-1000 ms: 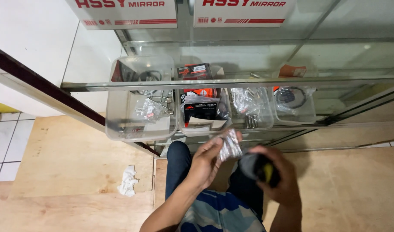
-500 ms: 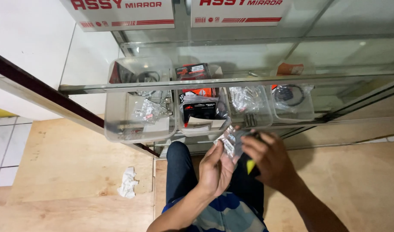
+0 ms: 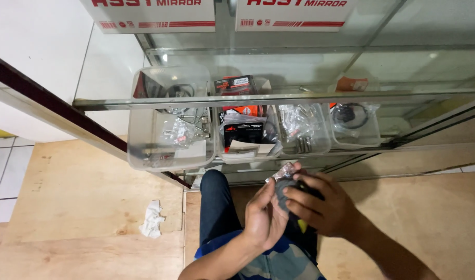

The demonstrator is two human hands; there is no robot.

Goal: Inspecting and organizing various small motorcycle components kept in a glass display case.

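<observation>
My left hand (image 3: 266, 215) and my right hand (image 3: 323, 205) meet in front of me, above my knees. Together they grip a small crinkled clear plastic bag (image 3: 283, 172) with a dark round part (image 3: 286, 187) in it. My left hand holds the bag from the left side. The fingers of my right hand press on the dark part from the right. A bit of yellow (image 3: 302, 226) shows under my right hand; what it is I cannot tell.
A glass cabinet stands ahead, with a metal-edged shelf (image 3: 279, 98). Clear plastic bins (image 3: 144, 140) under it hold bagged metal parts (image 3: 179, 130), dark boxes (image 3: 242, 132) and a bagged ring (image 3: 350, 115). White cartons (image 3: 149, 15) sit on top. A crumpled tissue (image 3: 152, 226) lies on the plywood floor.
My right hand has come in from the right and closed over the bag beside my left hand. The bag now sits between both hands, and the dark object it held is mostly covered.
</observation>
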